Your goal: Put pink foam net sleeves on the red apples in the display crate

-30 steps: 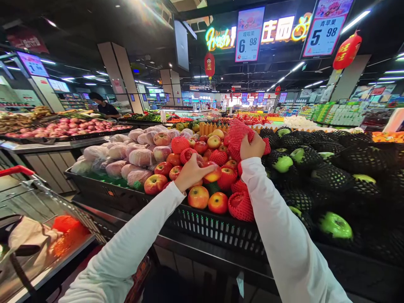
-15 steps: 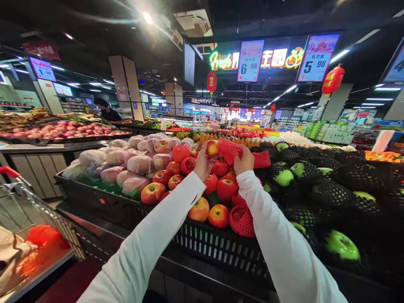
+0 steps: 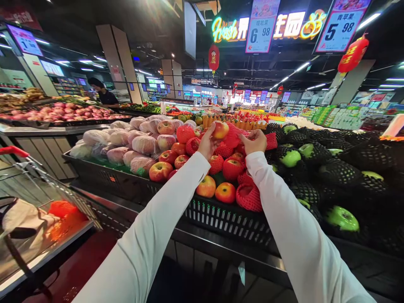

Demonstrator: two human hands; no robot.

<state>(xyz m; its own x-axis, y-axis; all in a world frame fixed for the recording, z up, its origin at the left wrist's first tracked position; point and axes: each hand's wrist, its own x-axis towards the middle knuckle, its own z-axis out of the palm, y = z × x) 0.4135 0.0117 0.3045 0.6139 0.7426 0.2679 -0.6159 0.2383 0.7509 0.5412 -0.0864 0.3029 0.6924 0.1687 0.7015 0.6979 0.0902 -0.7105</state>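
We hold our left hand [image 3: 206,145] up over the fruit display, its fingers curled around a red-yellow apple [image 3: 220,129] that sits at our fingertips, raised clear of the pile. Just beside that apple, on its far side from our left fingers, our right hand [image 3: 254,142] pinches a red foam net sleeve [image 3: 232,135]; the sleeve stretches from our right fingers towards the apple and looks to touch it, though we cannot tell whether the apple is partly inside. Below both sets of fingers lie loose apples [image 3: 206,186] and more red nets in a black slotted crate [image 3: 221,219]. Beyond our right fingers, to their outer side, green apples [image 3: 341,218] sit in black nets. Well out from our left fingers, low down, stands a shopping cart [image 3: 38,198] with a red handle.
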